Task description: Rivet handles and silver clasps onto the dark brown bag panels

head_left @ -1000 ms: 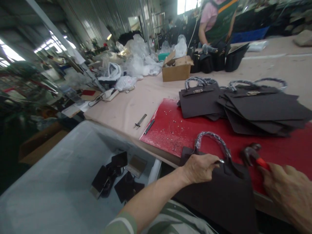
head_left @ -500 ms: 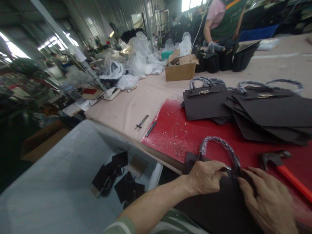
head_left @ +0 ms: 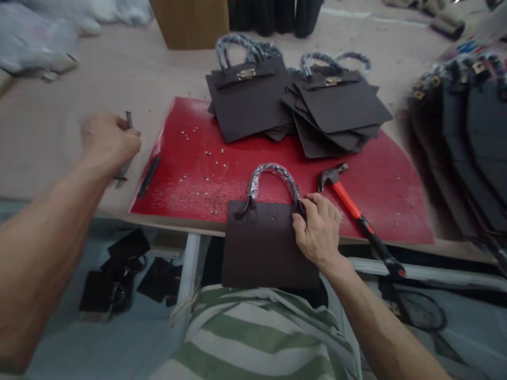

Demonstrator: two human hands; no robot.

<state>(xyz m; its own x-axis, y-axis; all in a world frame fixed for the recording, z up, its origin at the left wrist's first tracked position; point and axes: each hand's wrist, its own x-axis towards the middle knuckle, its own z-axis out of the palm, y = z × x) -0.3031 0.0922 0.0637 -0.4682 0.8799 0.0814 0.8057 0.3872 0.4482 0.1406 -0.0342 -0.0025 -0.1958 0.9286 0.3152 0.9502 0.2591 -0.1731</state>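
Observation:
My left hand (head_left: 109, 140) is closed over a small metal caliper (head_left: 129, 119) on the left of the table; whether the caliper is lifted I cannot tell. My right hand (head_left: 319, 227) grips a dark brown bag panel (head_left: 263, 248) by the right foot of its plastic-wrapped handle (head_left: 273, 167). The panel lies at the table's front edge, over my lap, with small holes near its top middle. Just beyond my right hand rests a claw hammer (head_left: 346, 200) with a red and black handle. A dark flat metal bar (head_left: 149, 177) lies beside the left hand.
Small metal bits are scattered on the red mat (head_left: 186, 158). Two piles of handled panels (head_left: 253, 103) lie behind. Dark bags (head_left: 455, 142) stand at the right, a cardboard box (head_left: 190, 24) at the back. Below left, a pale bin (head_left: 59, 338) holds dark pieces.
My left hand has left the panel and reached left to the caliper. My right hand still grips the panel by the handle. The view has turned right and down.

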